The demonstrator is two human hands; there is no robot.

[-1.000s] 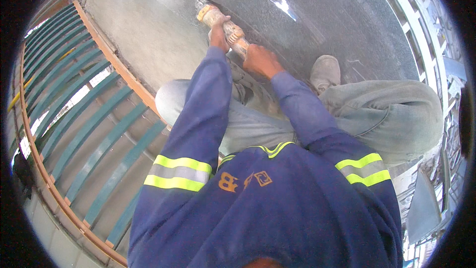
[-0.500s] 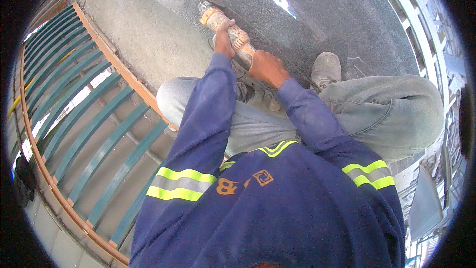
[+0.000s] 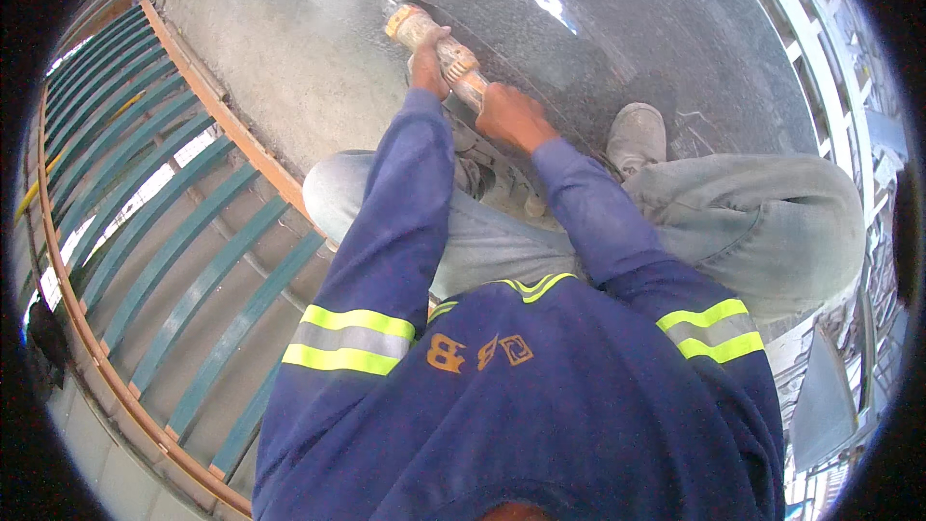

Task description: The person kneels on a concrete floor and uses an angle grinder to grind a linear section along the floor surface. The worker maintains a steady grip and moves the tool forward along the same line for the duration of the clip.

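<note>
Both my hands are closed around a dust-covered orange and pale angle grinder (image 3: 457, 58). My left hand (image 3: 426, 68) wraps the front of its body, near the head. Behind it, my right hand (image 3: 513, 116) grips the rear handle end. The grinder's head points away and to the left, down at the boundary between a pale dusty concrete strip (image 3: 270, 68) and a dark grey smooth surface (image 3: 666, 48). Haze hangs around the head, and its disc cannot be made out clearly.
A railing with teal slats (image 3: 198, 280) and brown rails runs along the left. At the right stands a white metal frame (image 3: 820, 58), with stacked clutter beyond it. My bent legs (image 3: 762, 217) and a dusty shoe (image 3: 637, 135) are close to the tool.
The grinder and both my hands have shifted slightly forward and to the left along the boundary. My grip looks the same.
</note>
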